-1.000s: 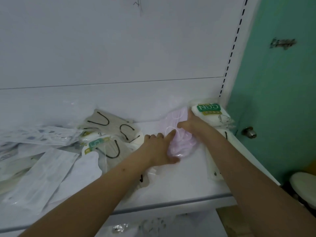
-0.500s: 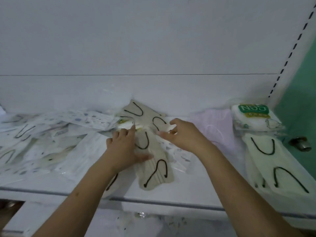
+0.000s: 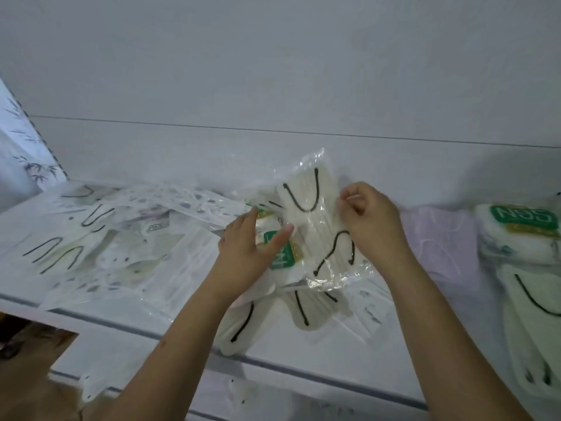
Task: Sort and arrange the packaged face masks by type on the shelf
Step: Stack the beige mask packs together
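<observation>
At the left of the frame an unsorted heap of packaged masks [image 3: 100, 238] sprawls across the shelf [image 3: 151, 325]. In the centre my left hand [image 3: 252, 256] lies flat, fingers straight, pressing the green-labelled N95 pack [image 3: 283, 253] so the pile stays put. My right hand [image 3: 368, 217] pinches the edge of a clear-wrapped cream mask pack with black ear loops [image 3: 315, 220], tilted up off the pile. I should lift it slowly, since the film looks slippery, and lay it on the matching cream packs [image 3: 534, 314] at lower right, past the lilac masks [image 3: 440, 238] and the sorted N95 stack [image 3: 522, 229].
</observation>
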Demonstrator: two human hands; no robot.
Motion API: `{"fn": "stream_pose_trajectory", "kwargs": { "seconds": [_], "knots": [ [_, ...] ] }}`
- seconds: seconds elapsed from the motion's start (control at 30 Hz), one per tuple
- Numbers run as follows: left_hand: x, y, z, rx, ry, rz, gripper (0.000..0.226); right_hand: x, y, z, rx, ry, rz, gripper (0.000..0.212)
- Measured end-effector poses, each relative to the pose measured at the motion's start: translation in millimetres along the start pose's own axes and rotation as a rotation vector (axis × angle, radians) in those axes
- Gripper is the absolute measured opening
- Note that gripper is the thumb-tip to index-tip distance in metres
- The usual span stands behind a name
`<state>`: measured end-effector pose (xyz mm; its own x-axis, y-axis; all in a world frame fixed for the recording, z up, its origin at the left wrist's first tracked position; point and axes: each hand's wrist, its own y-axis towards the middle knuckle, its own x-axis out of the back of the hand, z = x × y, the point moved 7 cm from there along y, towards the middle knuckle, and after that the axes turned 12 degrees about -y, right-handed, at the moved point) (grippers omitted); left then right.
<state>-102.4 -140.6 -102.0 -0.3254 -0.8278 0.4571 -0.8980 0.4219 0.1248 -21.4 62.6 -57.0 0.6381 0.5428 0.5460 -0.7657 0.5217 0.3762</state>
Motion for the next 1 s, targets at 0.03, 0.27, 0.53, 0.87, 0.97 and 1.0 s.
{"fn": "stream_pose_trajectory", "kwargs": {
  "seconds": [0.03,0.27,0.53,0.87,0.97,1.0],
  "knots": [
    [1,1,-5,0.036,-0.125,-0.006,0.114,-1,5,8,0.016,0.067,-0.023,0.012],
    [53,22,8,0.13,-0.662,-0.351,0.019,-67,36,2,-0.04,-0.05,0.249,0.031],
    [98,11,43,0.116,-0.574,-0.54,0.01,-74,42,-33,-0.06,-0.529,0.081,0.028],
    [54,13,9,0.033,-0.492,-0.422,0.039,-29,20,23,0.11,-0.031,-0.182,0.036],
    [28,13,5,0.16,-0.71,-0.201,0.085,-66,-5,55,0.243,0.059,0.273,0.014],
    [24,13,5,0.155,-0.741,-0.172,0.086,-81,-17,62,0.281,0.068,0.446,0.014]
  ]
}}
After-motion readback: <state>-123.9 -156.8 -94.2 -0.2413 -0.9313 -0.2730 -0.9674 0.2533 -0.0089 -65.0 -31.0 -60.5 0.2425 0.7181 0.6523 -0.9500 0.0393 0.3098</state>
